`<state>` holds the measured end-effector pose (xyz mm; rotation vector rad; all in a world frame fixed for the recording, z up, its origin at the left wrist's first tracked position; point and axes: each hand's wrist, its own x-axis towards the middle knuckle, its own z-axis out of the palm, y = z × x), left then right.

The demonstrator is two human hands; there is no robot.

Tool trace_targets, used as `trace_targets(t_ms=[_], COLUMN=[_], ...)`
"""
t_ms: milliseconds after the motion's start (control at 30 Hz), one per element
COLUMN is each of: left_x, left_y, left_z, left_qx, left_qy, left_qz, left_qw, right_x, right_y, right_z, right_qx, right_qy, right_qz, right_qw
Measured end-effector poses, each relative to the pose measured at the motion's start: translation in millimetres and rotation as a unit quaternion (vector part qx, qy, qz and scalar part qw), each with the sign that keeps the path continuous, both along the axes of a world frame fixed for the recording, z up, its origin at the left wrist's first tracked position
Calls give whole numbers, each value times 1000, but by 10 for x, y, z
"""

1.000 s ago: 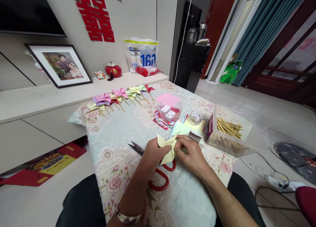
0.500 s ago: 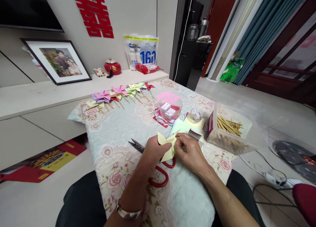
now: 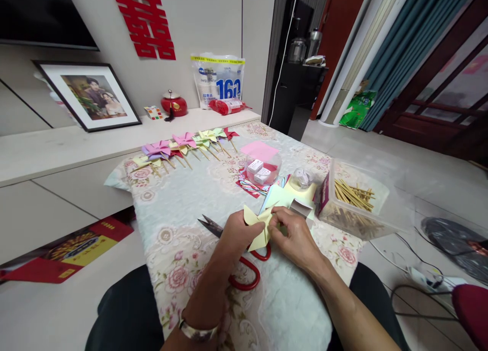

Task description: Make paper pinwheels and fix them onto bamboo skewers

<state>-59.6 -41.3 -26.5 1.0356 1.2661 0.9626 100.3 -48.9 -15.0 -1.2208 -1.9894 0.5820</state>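
Observation:
Both hands hold a yellow paper pinwheel [image 3: 260,228] just above the flowered tablecloth [image 3: 190,198]. My left hand [image 3: 237,235] grips its left side. My right hand [image 3: 295,237] pinches its centre with thumb and fingers. Red-handled scissors [image 3: 244,269] lie on the cloth under the hands, blades pointing left. Beyond the hands lie coloured paper sheets [image 3: 280,194] and a small white box [image 3: 301,208].
A row of finished pinwheels on sticks [image 3: 183,146] lies at the table's far edge. A clear bowl of small boxes [image 3: 262,170], a small jar [image 3: 302,178] and a clear tub of wooden sticks [image 3: 356,201] stand to the right. Cables [image 3: 419,277] lie on the floor.
The view has shifted slightly. Both hands stay on the yellow pinwheel with only small finger movements.

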Motion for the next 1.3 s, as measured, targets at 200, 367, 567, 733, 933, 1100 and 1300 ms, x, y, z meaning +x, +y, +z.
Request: trace_targets(t_ms=[200, 367, 567, 733, 933, 1100, 1300], left_x=[2, -12, -35, -33, -21, -22, -25], left_y=[-3, -3, -9, -15, 2, -5, 3], left_z=[-5, -23, -54, -58, -15, -14, -24], left_qx=[0, -2, -4, -13, -22, -20, -17], left_qy=[-3, -16, -72, -73, -35, -28, -38], left_qz=[-6, -21, -40, -37, -30, -26, -33], left_qw=[1000, 1000, 997, 997, 999, 999, 999], right_x=[9, 17, 25, 20, 19, 29, 30], right_y=[3, 10, 8, 9, 14, 18, 22], right_z=[3, 13, 23, 28, 27, 20, 20], right_qx=[-5, -11, -23, -24, -29, -34, -39], right_qy=[3, 16, 30, 25, 17, 28, 33], right_qz=[8, 4, 4, 10, 12, 11, 11], right_qw=[1000, 1000, 999, 999, 999, 999, 999])
